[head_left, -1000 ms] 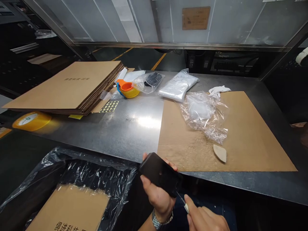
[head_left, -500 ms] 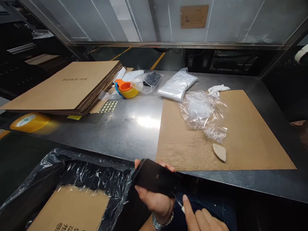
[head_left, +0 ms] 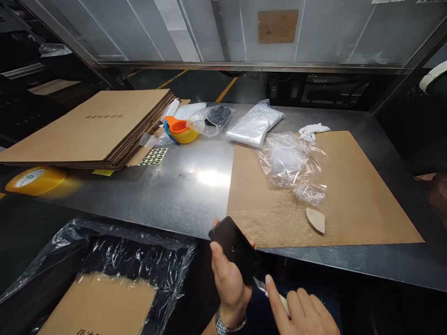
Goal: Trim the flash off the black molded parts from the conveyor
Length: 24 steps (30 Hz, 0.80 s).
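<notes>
A flat black rectangular part with rounded corners (head_left: pixel 233 249) is tilted in my left hand (head_left: pixel 228 284), just off the table's front edge. The thumb lies along one side and fingertips wrap the far side. A small mark shows near the middle of its face; its exact kind I cannot make out. My right hand (head_left: pixel 302 309) grips a small knife (head_left: pixel 260 284) with a pale handle, the index finger stretched along it. The blade tip is at the part's lower corner; whether it touches is unclear. A tan, fan-shaped pad (head_left: pixel 315 220) lies nearby on the cardboard sheet (head_left: pixel 366 200).
Crumpled clear plastic (head_left: pixel 289 158), a white glove (head_left: pixel 314 130) and a wrapped packet (head_left: pixel 254 124) lie toward the back. Stacked cardboard (head_left: pixel 87 125), tape rolls (head_left: pixel 35 180) and an orange-yellow tape dispenser (head_left: pixel 181 130) are leftward. A plastic-lined bin (head_left: pixel 136 232) stands front left.
My left hand has turned the black part to a steeper tilt and moved it slightly right. The knife in my right hand shows more clearly, still by the lower corner.
</notes>
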Available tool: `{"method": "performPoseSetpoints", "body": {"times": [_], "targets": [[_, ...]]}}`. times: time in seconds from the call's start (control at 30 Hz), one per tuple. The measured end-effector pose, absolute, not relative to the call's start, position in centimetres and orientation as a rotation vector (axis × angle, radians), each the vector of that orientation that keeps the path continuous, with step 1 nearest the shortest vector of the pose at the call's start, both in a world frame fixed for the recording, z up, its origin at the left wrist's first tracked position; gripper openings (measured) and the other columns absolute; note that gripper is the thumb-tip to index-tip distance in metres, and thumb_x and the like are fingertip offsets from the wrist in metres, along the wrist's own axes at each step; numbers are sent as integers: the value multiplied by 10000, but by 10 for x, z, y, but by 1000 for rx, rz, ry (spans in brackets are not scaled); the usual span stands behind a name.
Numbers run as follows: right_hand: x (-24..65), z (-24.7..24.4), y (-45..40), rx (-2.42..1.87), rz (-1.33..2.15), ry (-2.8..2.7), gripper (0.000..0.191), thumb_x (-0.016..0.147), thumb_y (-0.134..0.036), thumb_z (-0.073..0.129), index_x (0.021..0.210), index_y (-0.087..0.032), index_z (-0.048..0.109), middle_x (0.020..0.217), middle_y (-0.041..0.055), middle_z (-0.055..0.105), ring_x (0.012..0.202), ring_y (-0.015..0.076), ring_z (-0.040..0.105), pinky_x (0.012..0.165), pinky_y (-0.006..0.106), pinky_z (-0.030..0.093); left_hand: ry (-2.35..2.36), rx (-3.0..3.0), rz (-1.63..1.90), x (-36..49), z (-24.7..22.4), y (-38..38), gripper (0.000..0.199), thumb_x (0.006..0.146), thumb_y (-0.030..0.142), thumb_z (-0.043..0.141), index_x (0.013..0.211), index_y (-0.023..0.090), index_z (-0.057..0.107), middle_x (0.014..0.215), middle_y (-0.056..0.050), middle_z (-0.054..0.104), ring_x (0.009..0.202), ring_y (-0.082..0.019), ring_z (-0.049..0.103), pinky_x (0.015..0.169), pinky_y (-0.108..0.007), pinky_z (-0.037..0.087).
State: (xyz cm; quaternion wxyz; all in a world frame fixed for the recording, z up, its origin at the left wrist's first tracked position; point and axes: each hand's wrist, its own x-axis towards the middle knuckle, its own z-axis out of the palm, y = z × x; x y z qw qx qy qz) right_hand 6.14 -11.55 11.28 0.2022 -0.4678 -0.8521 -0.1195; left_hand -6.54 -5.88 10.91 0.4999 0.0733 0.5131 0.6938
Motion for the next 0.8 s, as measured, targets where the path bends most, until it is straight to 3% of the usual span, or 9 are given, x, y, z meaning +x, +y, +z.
{"method": "performPoseSetpoints", "body": {"times": [0.1,0.17,0.23,0.3,0.43,0.63,0.8], "targets": [[75,110,-109,-1299,-351,-2476,333,906,-104,379,1148,-129,607,503,-27,474,436,97,485,438,227,362,1224,68,1563,-69,109,-56,473,868,521,401,1217,220,507,686,-6,616,565,-142,587,551,-251,503],[81,108,-106,-1337,-289,-2505,357,922,-134,350,1209,-97,559,541,-15,484,459,106,504,447,226,394,1159,-27,1495,-71,110,-55,452,860,520,408,1009,144,611,677,-27,618,549,-140,591,534,-246,505],[86,106,-105,-1363,-159,-2502,373,942,-189,349,1266,-90,506,577,-11,489,470,98,519,427,199,403,1088,-81,1426,-72,112,-53,453,862,506,403,823,116,631,661,-45,620,533,-140,590,509,-235,498],[87,105,-106,-1354,-24,-2487,383,953,-226,358,1299,-107,472,607,-12,496,466,78,529,398,160,394,1038,-84,1389,-72,115,-52,449,868,488,392,766,118,627,660,-50,623,520,-139,586,493,-230,491],[89,105,-109,-1275,46,-2519,353,948,-220,377,1257,-121,515,613,-18,498,425,67,529,355,152,384,1025,-1,1425,-69,118,-52,408,883,448,371,821,135,625,680,-45,619,524,-140,577,507,-236,489],[91,111,-111,-1257,-66,-2564,337,952,-224,352,1205,-155,563,580,-25,491,392,70,515,319,152,366,1034,93,1460,-68,117,-54,419,895,445,335,1249,261,461,706,-24,601,541,-152,566,524,-258,483],[93,113,-111,-1244,-117,-2593,332,949,-213,350,1189,-150,571,566,-30,490,384,69,512,319,155,367,1016,139,1460,-68,115,-56,444,898,448,333,1307,291,407,725,-23,599,554,-149,561,538,-260,479]]}}
